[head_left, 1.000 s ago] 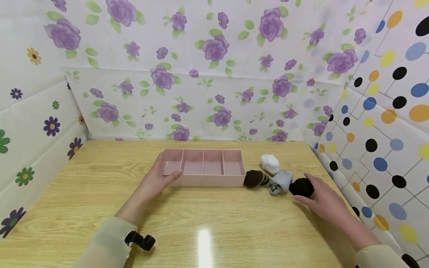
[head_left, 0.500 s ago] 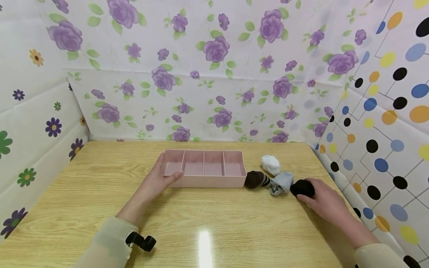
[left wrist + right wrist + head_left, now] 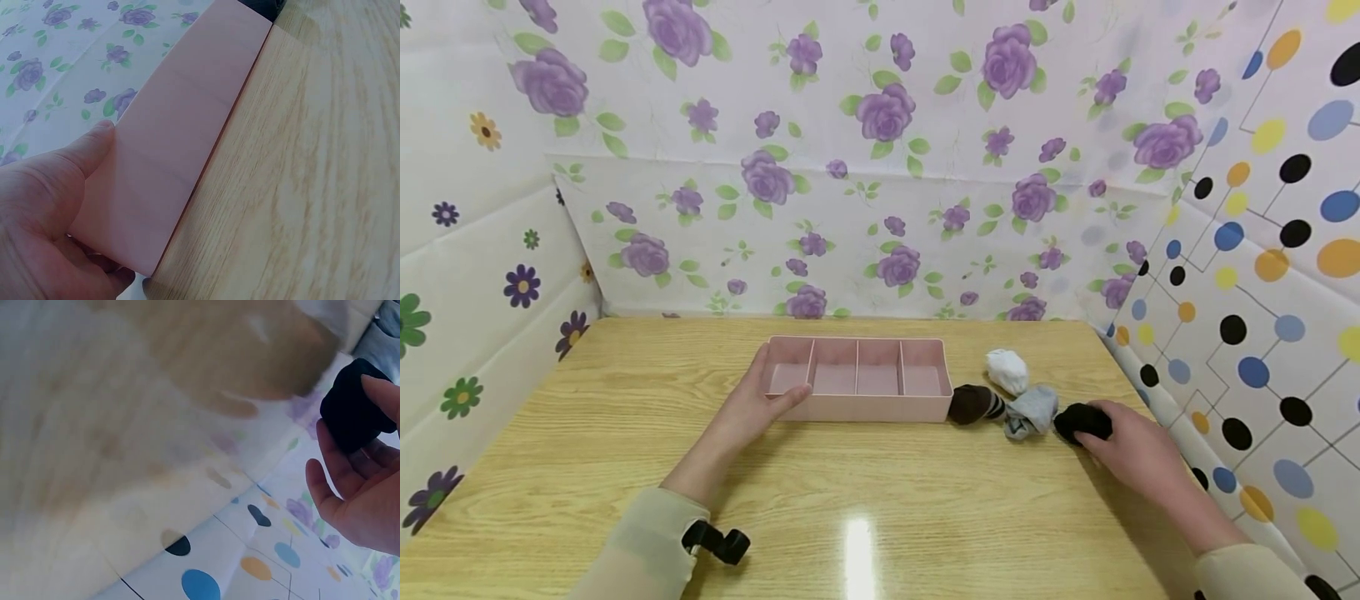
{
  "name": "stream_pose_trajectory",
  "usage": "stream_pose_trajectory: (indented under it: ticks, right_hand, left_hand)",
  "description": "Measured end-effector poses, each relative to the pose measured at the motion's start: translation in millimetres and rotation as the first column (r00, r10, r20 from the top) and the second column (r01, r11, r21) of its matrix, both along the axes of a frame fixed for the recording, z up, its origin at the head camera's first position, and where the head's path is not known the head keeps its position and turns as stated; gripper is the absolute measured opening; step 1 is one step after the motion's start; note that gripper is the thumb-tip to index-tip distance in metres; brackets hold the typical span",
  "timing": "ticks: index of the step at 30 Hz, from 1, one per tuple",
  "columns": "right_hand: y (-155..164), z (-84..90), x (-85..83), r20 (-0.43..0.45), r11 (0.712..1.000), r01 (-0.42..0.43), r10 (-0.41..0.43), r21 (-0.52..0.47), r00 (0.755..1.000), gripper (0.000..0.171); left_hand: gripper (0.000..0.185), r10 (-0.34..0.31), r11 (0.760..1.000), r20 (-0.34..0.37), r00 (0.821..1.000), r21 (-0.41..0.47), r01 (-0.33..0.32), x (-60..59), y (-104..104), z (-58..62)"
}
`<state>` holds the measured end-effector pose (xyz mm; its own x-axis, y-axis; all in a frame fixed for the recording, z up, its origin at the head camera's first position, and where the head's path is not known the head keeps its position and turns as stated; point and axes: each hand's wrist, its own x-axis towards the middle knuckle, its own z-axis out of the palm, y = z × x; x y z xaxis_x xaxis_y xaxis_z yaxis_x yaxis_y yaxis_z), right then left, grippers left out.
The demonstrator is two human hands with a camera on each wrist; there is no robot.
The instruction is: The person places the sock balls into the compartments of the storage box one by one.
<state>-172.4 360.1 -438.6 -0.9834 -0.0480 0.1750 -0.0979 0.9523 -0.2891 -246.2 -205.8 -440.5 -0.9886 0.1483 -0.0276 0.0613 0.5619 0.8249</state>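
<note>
1. Head view: a pink tray [image 3: 859, 409] with four compartments in a row sits on a wooden table [image 3: 865, 492]; every place below is given relative to this tray.
2. At the tray's left end, the left hand [image 3: 747, 411] grips it, thumb lying along the front wall and fingers curled round the end wall. The left wrist view shows the thumb [image 3: 94, 142] pressed flat on the pink wall.
3. Touching the tray's right end lies a brown rolled sock [image 3: 972, 402] with a striped band.
4. Right of the tray and slightly farther back sits a white rolled sock [image 3: 1006, 369].
5. Just beyond the brown sock lies a grey rolled sock [image 3: 1032, 410].
6. Farthest right of the tray, the right hand [image 3: 1131, 454] curls its fingers round a black rolled sock [image 3: 1078, 420], which rests on the table.
</note>
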Motion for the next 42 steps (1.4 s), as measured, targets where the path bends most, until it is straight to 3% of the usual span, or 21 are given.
stream_pose_trajectory:
  ticks: [7, 16, 42]
  right_hand:
    - [-5, 25.1, 0.2, -0.038, 0.999, 0.042, -0.043, -0.026, 0.998, 0.062]
    - [-37, 50.5, -12.3, -0.07, 0.999, 0.0, -0.003, -0.054, 0.998, 0.063]
    - [-129, 65.3, -52.0, -0.056, 0.983, -0.132, 0.125, -0.127, 0.991, 0.056]
  left_hand:
    - [0.123, 0.0, 1.0, -0.006, 1.0, -0.01, 0.0, 0.5, -1, 0.6]
    - [0.122, -0.002, 1.0, -0.022, 1.0, -0.014, 0.002, 0.8, -1, -0.7]
    - [0.12, 0.009, 1.0, -0.024, 1.0, -0.005, -0.009, -0.3, 1, -3.0]
